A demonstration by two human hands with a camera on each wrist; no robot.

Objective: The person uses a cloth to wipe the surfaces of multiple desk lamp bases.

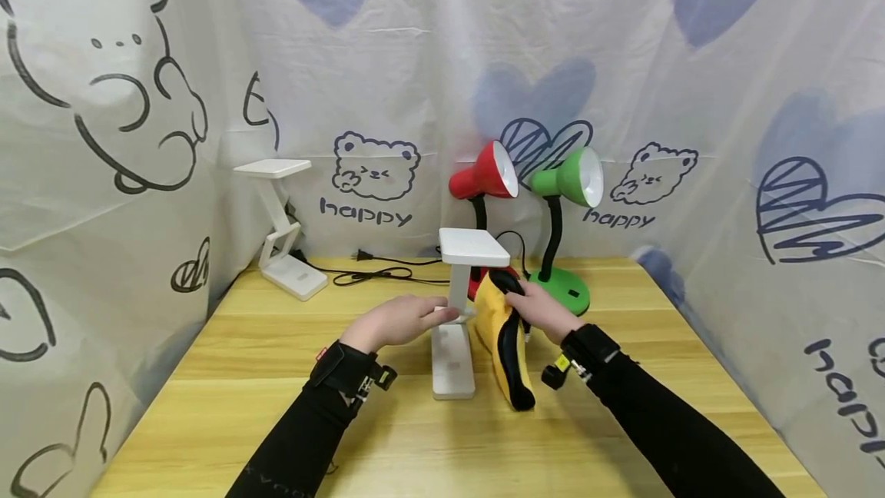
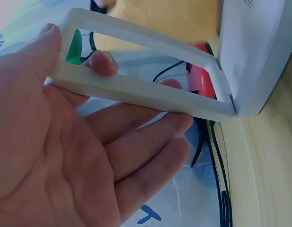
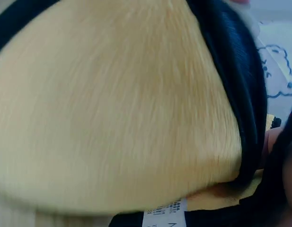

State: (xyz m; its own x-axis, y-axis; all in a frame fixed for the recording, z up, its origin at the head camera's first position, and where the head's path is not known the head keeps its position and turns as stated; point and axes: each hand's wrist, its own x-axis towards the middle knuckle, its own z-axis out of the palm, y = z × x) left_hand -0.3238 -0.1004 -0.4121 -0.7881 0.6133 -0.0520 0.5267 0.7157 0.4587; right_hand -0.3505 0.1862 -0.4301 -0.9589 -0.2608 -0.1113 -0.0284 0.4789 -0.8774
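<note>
Two hands at work mid-table (image 1: pixel 276 375). Left hand (image 1: pixel 397 321) steadies the white folding lamp (image 1: pixel 462 306), thumb and fingers (image 2: pixel 103 61) pinching its open frame arm; lamp base stands flat on the wood. Right hand (image 1: pixel 542 307) grips the yellow and black cloth (image 1: pixel 508 340), bunched, touching the lamp's right side. Judged step: wiping the lamp, cloth at the stem. Next move likely calls for a firm left hold while the cloth rubs. Red lamp (image 1: pixel 486 175) and green lamp (image 1: pixel 570 179) stand behind.
</note>
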